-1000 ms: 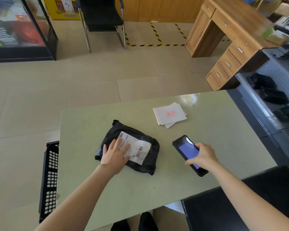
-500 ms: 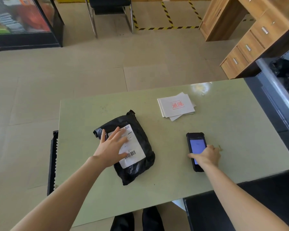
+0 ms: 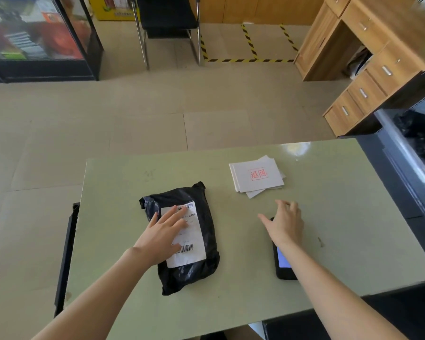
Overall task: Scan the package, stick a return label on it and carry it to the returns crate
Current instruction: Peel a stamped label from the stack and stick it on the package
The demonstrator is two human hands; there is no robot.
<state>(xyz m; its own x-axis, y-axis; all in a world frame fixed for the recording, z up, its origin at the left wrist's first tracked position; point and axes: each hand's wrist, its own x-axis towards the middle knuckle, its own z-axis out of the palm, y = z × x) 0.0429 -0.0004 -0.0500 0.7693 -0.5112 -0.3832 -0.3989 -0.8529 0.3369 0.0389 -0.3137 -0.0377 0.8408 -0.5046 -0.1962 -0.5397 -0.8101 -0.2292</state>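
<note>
Left hand (image 3: 163, 235) flat on package (image 3: 182, 238) (right hand (image 3: 284, 224) spread).

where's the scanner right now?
In the head view, the handheld scanner lies flat on the green table, right of the black package, partly under the right hand and wrist.

On the table (image 3: 329, 204) we see the package (image 3: 204, 271) lying left, the scanner (image 3: 281, 268) right of it. The label stack (image 3: 257, 176) lies behind them; a crate (image 3: 65, 253) stands beside the table's left edge.
</note>
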